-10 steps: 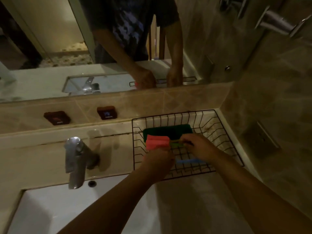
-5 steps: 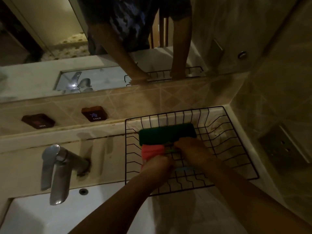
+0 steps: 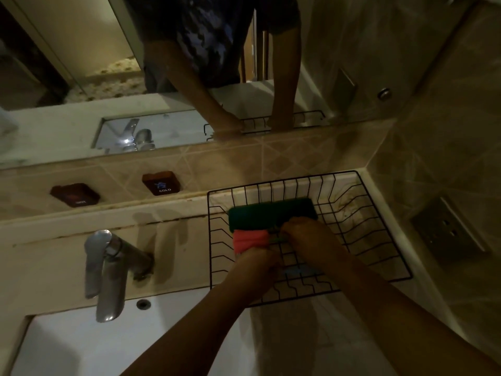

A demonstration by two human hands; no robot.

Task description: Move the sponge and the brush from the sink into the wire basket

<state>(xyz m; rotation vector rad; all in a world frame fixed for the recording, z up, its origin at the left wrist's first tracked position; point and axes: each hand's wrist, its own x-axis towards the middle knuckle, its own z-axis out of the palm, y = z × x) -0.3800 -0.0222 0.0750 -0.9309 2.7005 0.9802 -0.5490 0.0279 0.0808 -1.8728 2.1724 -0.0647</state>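
The black wire basket stands on the counter right of the sink. A dark green sponge lies across its back part. Just in front of it is a pink sponge, gripped from below by my left hand. My right hand is inside the basket beside it, fingers pinched on a small greenish piece at the pink sponge's right edge. A blue strip, apparently the brush's handle, shows on the wire floor under my right wrist; the rest of it is hidden.
A chrome tap reaches over the sink at the left. Two dark hot and cold buttons sit in the tiled ledge below the mirror. A tiled wall with a metal socket plate stands right of the basket.
Both hands have sunk a little deeper into the basket, bringing the pink sponge down against the green one. The view has tilted down and closer.
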